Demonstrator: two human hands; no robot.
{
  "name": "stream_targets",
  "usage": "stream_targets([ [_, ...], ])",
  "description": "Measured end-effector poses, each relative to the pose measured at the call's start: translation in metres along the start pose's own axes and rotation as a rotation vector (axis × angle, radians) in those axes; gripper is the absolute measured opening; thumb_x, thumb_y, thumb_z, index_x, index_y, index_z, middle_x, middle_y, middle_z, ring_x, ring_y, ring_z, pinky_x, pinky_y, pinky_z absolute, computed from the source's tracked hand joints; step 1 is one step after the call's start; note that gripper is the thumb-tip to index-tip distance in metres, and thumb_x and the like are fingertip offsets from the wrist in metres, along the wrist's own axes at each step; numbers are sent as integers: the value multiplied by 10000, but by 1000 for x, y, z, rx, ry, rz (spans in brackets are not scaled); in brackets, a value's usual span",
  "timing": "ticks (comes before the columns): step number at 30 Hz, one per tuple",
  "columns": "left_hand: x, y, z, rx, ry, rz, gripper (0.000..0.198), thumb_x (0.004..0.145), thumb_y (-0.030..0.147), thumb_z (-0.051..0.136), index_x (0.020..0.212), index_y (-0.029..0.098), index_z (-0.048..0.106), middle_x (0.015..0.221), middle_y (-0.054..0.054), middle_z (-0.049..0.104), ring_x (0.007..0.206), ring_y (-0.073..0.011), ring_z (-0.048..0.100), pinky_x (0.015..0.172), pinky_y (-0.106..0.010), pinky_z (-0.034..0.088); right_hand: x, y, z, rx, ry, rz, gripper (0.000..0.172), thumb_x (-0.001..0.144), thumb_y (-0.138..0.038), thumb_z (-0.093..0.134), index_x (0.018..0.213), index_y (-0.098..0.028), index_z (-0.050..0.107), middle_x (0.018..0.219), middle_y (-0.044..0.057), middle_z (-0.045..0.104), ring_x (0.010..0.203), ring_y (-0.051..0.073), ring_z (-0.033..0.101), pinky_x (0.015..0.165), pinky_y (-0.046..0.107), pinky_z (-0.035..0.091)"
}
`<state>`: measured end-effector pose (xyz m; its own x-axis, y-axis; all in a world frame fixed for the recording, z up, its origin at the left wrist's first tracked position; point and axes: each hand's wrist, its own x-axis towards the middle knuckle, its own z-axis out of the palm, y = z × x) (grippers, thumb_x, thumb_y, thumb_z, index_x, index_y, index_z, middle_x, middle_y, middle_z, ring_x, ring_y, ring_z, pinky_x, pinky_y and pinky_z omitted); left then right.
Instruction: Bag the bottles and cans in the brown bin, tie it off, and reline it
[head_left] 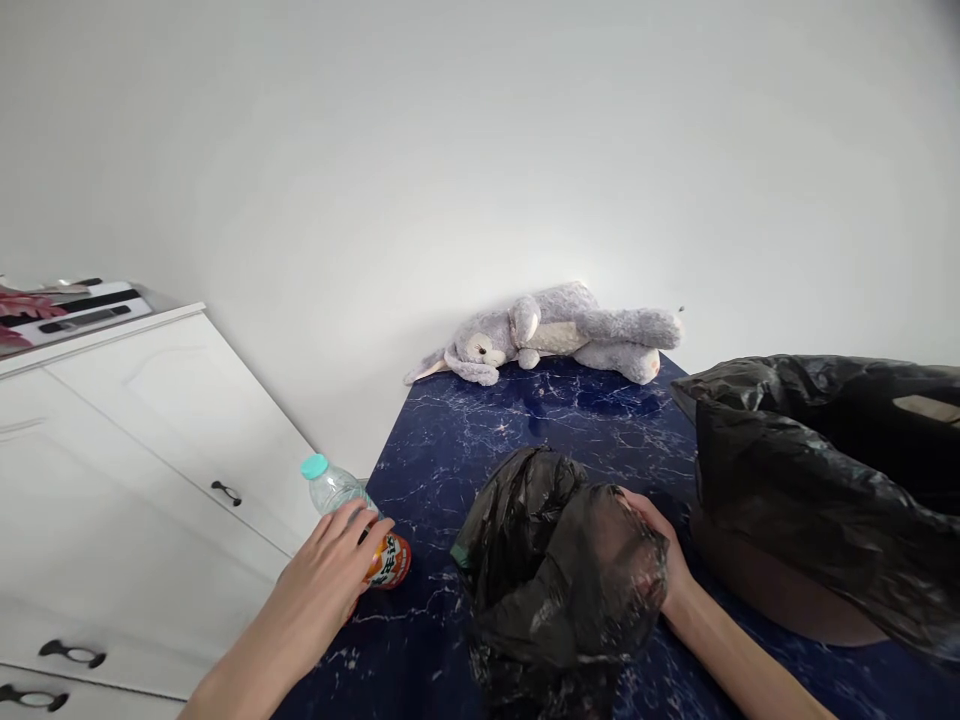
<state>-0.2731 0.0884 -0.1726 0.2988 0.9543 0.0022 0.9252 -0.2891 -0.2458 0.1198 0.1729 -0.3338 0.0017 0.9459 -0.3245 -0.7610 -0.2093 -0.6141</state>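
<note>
Left hand: The left hand (346, 545) is wrapped over the middle of a clear plastic bottle (332, 489), fingers closed across its upper side, the thumb largely out of sight.
Bottle: Turquoise cap toward the cabinet, orange label and reddish base toward the counter (442, 430); it sits at the counter's left edge, leaning left in the view. Whether the base rests on the surface cannot be told.
Right hand: The right hand (667, 550) is clamped on a crumpled black plastic bag (555, 590), its fingers showing faintly through the thin film; whether they are inside or behind it is unclear.
Black bag: Bunched over the near middle of the counter, between the bottle and the bin, with a small green patch on its left edge.
Bin: At right, a brownish bin (780, 600) stands on the counter, a black liner (795, 475) folded over its rim.
Plush rabbit: A gray plush rabbit (555, 300) lies on its side along the counter's far edge, against the white wall (480, 140), head to the left.
Cabinet: A white cabinet (172, 440) with dark handles fills the left; reddish leaves (30, 303) and a black-and-white object (90, 318) sit on top.
</note>
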Motion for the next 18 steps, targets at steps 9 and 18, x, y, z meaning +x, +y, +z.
stream_targets([
  [9, 12, -5, 16, -23, -35, -32, 584, 902, 81, 574, 1466, 216, 641, 1513, -174, 634, 1503, -420, 460, 1166, -597, 439, -9, -4, 8, 45, 28, 61, 267, 597, -325, 983, 777, -239, 805, 773, -6, 790, 728, 197, 762, 738, 265, 631],
  [18, 6, 46, 3, -251, 36, 103, 494, 1067, 410, 596, 1556, 358, 549, 1635, -84, 528, 1536, -378, 451, 1241, -626, 402, -9, -3, 11, -35, -11, 55, 293, 575, -408, 957, 737, -229, 792, 778, 50, 785, 741, 267, 778, 719, 367, 655],
])
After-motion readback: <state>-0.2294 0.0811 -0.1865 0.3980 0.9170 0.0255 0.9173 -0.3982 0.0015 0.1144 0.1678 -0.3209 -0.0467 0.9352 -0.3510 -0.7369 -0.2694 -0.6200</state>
